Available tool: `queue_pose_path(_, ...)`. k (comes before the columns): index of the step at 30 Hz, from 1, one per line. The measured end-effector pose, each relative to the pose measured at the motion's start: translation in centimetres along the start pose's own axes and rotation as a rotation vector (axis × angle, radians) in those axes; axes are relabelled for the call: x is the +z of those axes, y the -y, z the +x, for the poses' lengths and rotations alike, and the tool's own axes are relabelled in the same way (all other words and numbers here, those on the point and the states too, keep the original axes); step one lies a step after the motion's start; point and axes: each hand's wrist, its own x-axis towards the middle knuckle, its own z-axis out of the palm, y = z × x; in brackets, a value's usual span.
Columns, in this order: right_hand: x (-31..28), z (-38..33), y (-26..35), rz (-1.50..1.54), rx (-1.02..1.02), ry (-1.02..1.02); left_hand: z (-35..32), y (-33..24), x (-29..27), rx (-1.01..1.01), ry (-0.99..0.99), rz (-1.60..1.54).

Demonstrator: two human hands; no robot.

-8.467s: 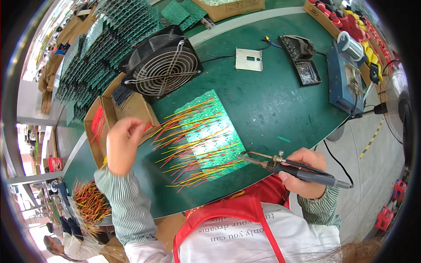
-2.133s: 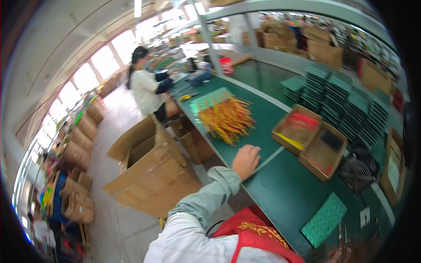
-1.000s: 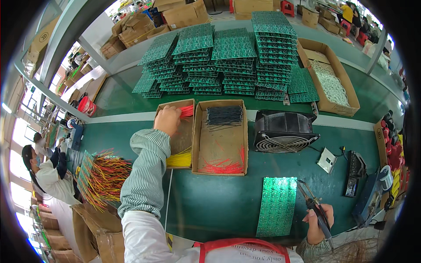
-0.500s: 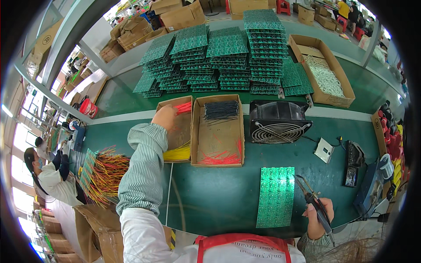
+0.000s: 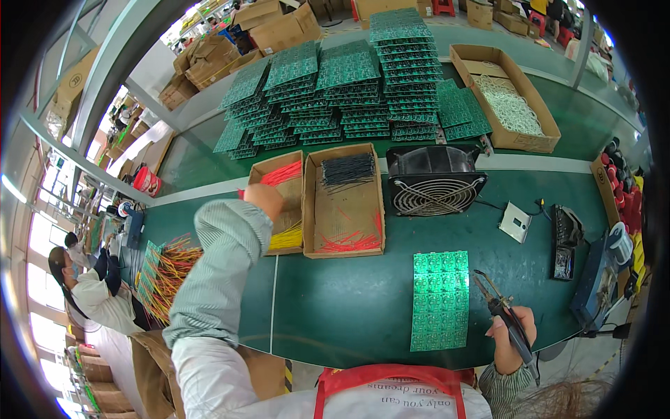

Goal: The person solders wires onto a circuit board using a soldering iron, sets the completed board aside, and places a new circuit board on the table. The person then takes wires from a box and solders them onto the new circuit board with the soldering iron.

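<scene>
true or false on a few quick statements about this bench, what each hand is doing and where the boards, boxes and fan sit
1. The left hand is at the cardboard box that holds red wires. True.
2. The right hand is empty. False: it grips a soldering iron.
3. The green circuit panel in front of the person has wires sticking out of it. False: its face is bare; the wired panels lie at the far left.
4. A black fan stands right of the two open boxes. True.
5. The stacks of green boards sit in front of the boxes, nearest the person. False: they lie behind the boxes.
</scene>
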Motion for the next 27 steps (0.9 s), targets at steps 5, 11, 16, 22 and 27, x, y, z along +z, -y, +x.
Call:
queue_pose_path(5,-0.2,-0.1,0.4,-0.016,-0.003,0.0,0.2,-2.0,2.2,0.036,0.042,-0.043)
queue_pose_path(11,-0.6,0.0,-0.3,-0.017,-0.031,-0.018,-1.5,0.0,0.7,0.127,-0.075,-0.122)
queue_pose_path(16,-0.7,0.3,-0.4,-0.016,-0.021,0.003,-7.1,-3.2,-7.9,0.452,-0.632,-0.773)
queue_pose_path(22,-0.2,1.6,-0.7,-0.088,-0.131,0.058,-11.2,-14.7,-13.3,0.621,-0.439,-1.097)
queue_pose_path(27,-0.4,2.0,0.2,-0.126,-0.109,0.094,-9.7,-18.6,-12.5,0.626,-0.434,-1.192)
